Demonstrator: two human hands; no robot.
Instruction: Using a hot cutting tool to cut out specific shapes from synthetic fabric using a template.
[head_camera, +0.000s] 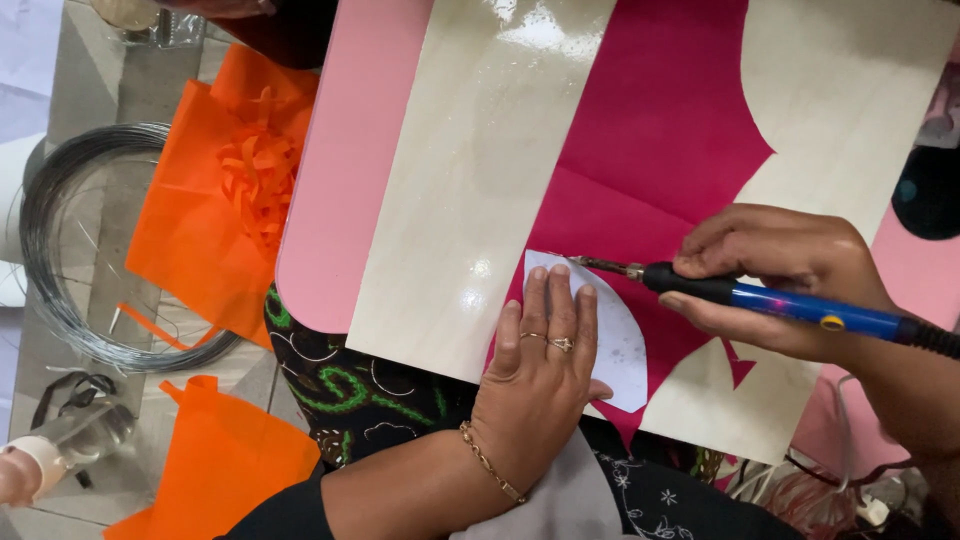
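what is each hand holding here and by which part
The right hand grips a blue pen-shaped electric tool by its black front collar. The left hand holds nothing; it presses flat on a white petal-shaped paper template.

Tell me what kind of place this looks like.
Probably a home craft workspace: a pink table holds a wooden board and magenta fabric, with orange fabric pieces and a wire coil beside it.

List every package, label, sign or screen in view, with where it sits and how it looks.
None shows. There are only craft things:
white paper template, curved, on magenta fabric, under the left hand.
blue and black heat tool, in the right hand.
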